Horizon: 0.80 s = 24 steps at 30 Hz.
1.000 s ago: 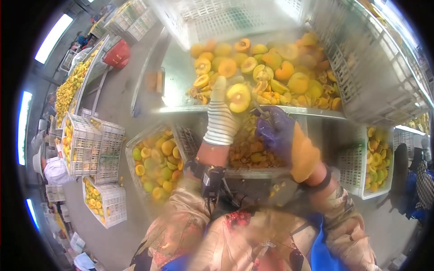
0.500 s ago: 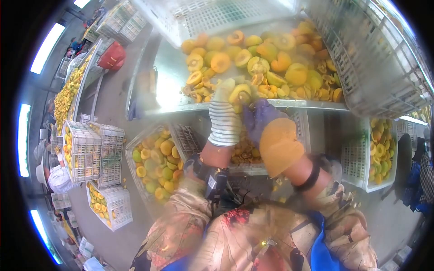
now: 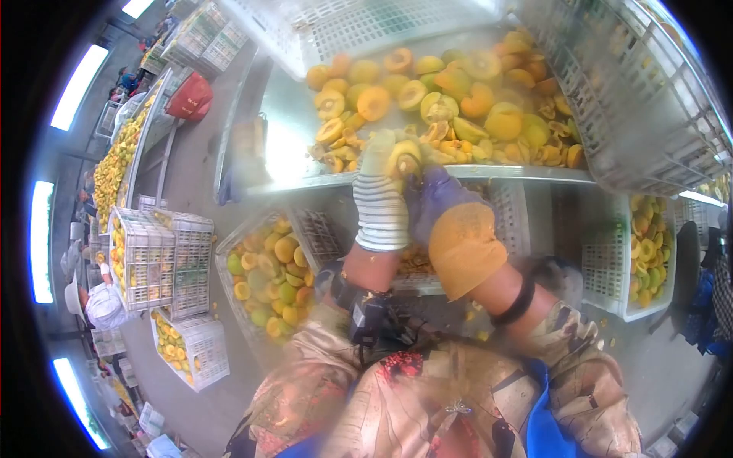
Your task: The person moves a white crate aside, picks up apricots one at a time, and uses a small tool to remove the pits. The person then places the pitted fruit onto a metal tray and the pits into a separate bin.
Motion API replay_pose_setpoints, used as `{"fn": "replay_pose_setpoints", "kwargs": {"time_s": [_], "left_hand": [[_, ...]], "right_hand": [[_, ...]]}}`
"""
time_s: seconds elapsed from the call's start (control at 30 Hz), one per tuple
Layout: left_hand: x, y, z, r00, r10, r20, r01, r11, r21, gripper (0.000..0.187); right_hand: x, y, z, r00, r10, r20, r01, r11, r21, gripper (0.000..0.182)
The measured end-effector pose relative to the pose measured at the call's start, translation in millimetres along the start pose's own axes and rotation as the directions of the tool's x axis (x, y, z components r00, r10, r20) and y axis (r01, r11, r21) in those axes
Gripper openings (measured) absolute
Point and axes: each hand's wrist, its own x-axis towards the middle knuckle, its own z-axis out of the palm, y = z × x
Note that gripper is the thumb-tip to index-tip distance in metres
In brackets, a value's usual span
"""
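My left hand (image 3: pixel 382 187), in a striped white glove, is closed round a yellow fruit half (image 3: pixel 402 159) above the metal table's front edge (image 3: pixel 305 182). Close against it on the right is my right hand (image 3: pixel 439 198), in a purple glove with an orange cuff. Its fingers are bent in at the fruit; whether they hold a small tool is hidden. Behind both hands lies a heap of halved yellow and orange fruit (image 3: pixel 458 95), with small cut pieces along the front edge.
White crates stand behind the heap (image 3: pixel 351 38) and at its right (image 3: pixel 634 99). Below the table are fruit-filled crates at left (image 3: pixel 317 233) and right (image 3: pixel 603 267). Stacked crates (image 3: pixel 191 263), a red bag (image 3: pixel 191 98) and a person in a white hat (image 3: pixel 107 305) are farther left.
My right hand has shifted slightly left and turned closer in against the fruit. My left hand stays nearly in place, still round the fruit half.
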Motion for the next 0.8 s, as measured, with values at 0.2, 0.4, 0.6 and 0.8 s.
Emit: {"fn": "replay_pose_setpoints", "kwargs": {"time_s": [0.2, 0.4, 0.6, 0.8], "left_hand": [[-5.4, 16.0, -4.5, 0.997, -0.032, 0.069, 0.034, 0.999, -0.03, 0.023], [-3.6, 15.0, -7.5, 0.989, 0.082, 0.124, -0.096, 0.989, 0.11, 0.021], [-1.5, 15.0, -8.3, 0.996, -0.074, 0.052, 0.075, 0.997, -0.012, 0.022], [-5.3, 19.9, -7.2, 0.985, 0.109, 0.132, -0.133, 0.973, 0.19, 0.022]], "right_hand": [[1.1, 6.4, 8.4, 0.997, -0.079, 0.022, 0.075, 0.986, 0.146, 0.036], [-0.8, 7.3, 8.4, 0.994, -0.093, 0.056, 0.073, 0.957, 0.28, 0.043], [9.9, 11.0, 14.4, 0.989, -0.067, 0.132, 0.048, 0.988, 0.147, 0.044], [3.6, 11.9, 9.8, 0.984, -0.139, 0.109, 0.094, 0.935, 0.342, 0.046]]}}
